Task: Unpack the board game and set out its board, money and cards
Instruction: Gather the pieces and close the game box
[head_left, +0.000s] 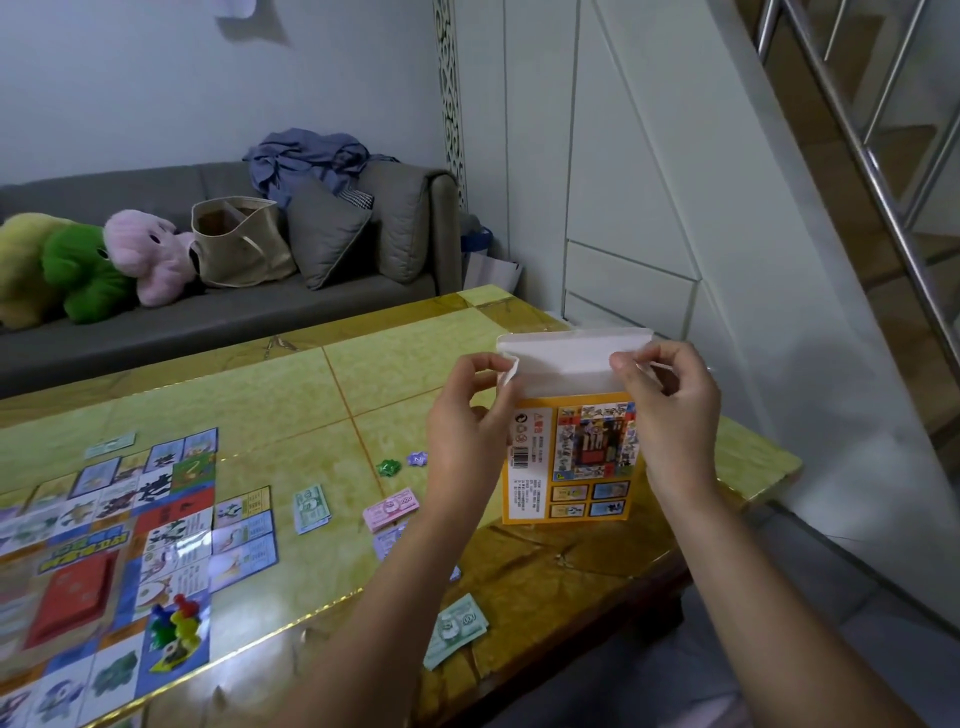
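game box (571, 467): left hand (467, 431), right hand (670, 415) pinch its open flaps (571, 358); contents hidden.

the board (104, 561) runs off the left edge.

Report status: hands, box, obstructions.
Left hand and right hand pinch the top flaps of the box. Box upright on the table, top open. Board and money laid out to its left. Nothing blocking the hands.

bench (415, 364) top glossy, probably stone-look laminate; box (571, 457) matt cardboard; board (104, 545) at 9 o'clock glossy paper; sofa (208, 322) matt grey cloth.
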